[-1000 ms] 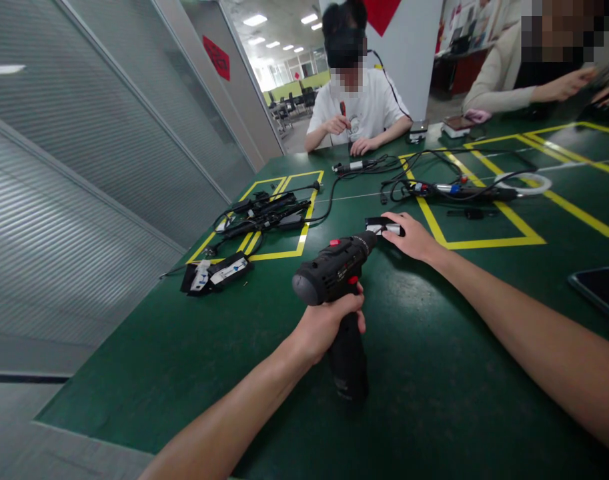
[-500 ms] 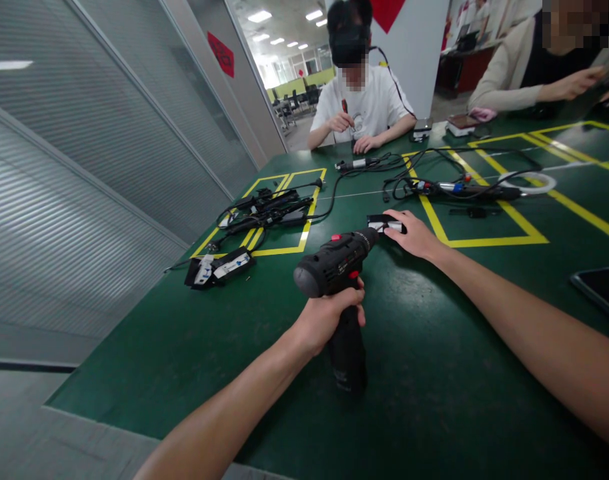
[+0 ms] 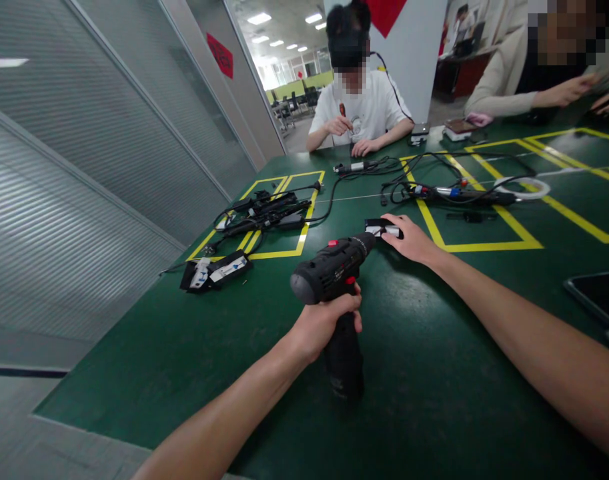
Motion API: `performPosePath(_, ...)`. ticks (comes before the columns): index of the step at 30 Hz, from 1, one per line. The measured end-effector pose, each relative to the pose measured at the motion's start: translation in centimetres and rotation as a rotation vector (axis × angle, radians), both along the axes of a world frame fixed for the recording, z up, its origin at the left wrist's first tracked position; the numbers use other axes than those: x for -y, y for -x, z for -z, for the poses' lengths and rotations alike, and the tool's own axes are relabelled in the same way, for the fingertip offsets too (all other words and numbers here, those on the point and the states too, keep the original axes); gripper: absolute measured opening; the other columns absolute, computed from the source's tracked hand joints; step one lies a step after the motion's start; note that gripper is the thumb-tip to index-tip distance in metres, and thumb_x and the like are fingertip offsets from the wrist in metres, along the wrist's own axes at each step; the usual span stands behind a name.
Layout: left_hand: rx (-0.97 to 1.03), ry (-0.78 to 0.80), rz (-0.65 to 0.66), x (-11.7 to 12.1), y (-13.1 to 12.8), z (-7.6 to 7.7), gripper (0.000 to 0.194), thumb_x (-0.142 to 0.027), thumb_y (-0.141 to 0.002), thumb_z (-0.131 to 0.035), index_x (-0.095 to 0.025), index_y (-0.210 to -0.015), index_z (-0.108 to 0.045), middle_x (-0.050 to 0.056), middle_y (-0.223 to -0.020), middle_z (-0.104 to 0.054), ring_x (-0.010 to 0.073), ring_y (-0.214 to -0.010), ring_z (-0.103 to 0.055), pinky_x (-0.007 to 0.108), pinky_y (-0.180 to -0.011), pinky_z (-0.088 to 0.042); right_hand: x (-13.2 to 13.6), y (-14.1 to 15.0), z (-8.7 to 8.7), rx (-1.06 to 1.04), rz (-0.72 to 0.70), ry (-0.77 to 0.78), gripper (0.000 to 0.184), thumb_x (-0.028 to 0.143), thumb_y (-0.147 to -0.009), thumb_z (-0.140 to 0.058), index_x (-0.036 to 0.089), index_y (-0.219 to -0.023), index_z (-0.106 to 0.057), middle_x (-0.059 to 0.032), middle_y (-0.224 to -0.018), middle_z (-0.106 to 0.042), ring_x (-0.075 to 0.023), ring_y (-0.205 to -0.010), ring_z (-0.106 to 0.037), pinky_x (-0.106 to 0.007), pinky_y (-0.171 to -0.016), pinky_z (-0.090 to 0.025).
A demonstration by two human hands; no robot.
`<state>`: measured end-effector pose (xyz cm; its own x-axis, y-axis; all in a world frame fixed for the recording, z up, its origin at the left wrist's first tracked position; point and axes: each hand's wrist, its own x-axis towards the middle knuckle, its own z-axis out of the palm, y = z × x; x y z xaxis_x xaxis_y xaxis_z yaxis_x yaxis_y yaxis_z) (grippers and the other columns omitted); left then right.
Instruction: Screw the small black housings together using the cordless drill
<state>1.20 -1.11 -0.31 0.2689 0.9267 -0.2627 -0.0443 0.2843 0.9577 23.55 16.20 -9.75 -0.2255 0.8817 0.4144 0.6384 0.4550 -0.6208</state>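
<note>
My left hand (image 3: 329, 323) is wrapped round the grip of a black cordless drill (image 3: 329, 270) with red switches. The drill points away from me, and its chuck end is right by a small black-and-white rectangular part (image 3: 384, 229) on the table. Fingers of my right hand (image 3: 409, 240) grip that part from its right side. Whether the drill's tip touches the part I cannot tell, as the chuck overlaps it in view. Left of the drill lie two black pieces with white and blue insides (image 3: 217, 270).
On the green table (image 3: 184, 360), black cables and adapters (image 3: 264, 213) lie inside yellow tape outlines. A corded tool with a blue band (image 3: 454, 193) lies at back right. A phone-like dark device (image 3: 597, 297) is at the right edge. Two people (image 3: 357, 107) sit across.
Both hands, the drill and the black-and-white part keep their places relative to each other. The whole view has shifted slightly. The person at far right has moved their hands.
</note>
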Motion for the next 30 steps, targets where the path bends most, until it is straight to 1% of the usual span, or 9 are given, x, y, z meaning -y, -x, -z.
performPosePath(4, -0.005, 0.000, 0.016, 0.05, 0.01, 0.13, 0.020, -0.025, -0.077, -0.058, -0.014, -0.093, -0.056, 0.000, -0.057, -0.056, 0.0116, -0.052, -0.053, 0.024, -0.056, -0.040, -0.24, -0.07, -0.01, -0.013, -0.008, 0.037, 0.048, 0.033, -0.083, -0.056, 0.028, -0.130, -0.050, -0.0081, -0.118, -0.052, -0.0256, -0.102, -0.058, -0.040, -0.093, -0.044)
performPosePath(9, -0.022, 0.012, 0.020, 0.02, 0.16, 0.29, 0.021, -0.026, -0.077, -0.058, -0.013, -0.093, -0.057, 0.000, -0.055, -0.056, 0.0121, -0.052, -0.054, 0.024, -0.057, -0.040, -0.38, -0.30, -0.46, -0.003, -0.043, 0.091, 0.047, 0.035, -0.083, -0.056, 0.029, -0.130, -0.050, -0.0079, -0.118, -0.052, -0.0256, -0.102, -0.058, -0.041, -0.092, -0.044)
performPosePath(16, -0.001, -0.019, 0.016, -0.01, 0.15, 0.15, 0.020, -0.026, -0.077, -0.059, -0.014, -0.093, -0.056, 0.000, -0.060, -0.056, 0.0113, -0.052, -0.054, 0.024, -0.057, -0.040, -0.16, 0.09, -0.68, 0.014, -0.026, 0.041, 0.047, 0.035, -0.083, -0.056, 0.026, -0.130, -0.051, -0.0088, -0.120, -0.052, -0.0257, -0.104, -0.057, -0.040, -0.095, -0.042)
performPosePath(22, -0.006, -0.007, 0.015, -0.01, 0.12, 0.05, 0.017, -0.023, -0.077, -0.058, -0.014, -0.091, -0.056, 0.000, -0.060, -0.056, 0.0113, -0.051, -0.054, 0.024, -0.056, -0.041, 0.00, 0.39, -0.79, -0.007, -0.021, 0.104, 0.045, 0.035, -0.085, -0.053, 0.029, -0.130, -0.050, -0.0080, -0.117, -0.050, -0.0250, -0.102, -0.058, -0.040, -0.094, -0.043)
performPosePath(30, -0.034, -0.042, 0.018, -0.06, -0.15, 0.11, 0.017, -0.024, -0.077, -0.057, -0.014, -0.092, -0.056, -0.001, -0.058, -0.055, 0.0105, -0.050, -0.053, 0.023, -0.055, -0.040, -0.32, 0.49, -0.44, -0.001, -0.008, 0.103, 0.047, 0.036, -0.085, -0.052, 0.027, -0.131, -0.049, -0.0090, -0.117, -0.049, -0.0261, -0.105, -0.057, -0.041, -0.097, -0.041)
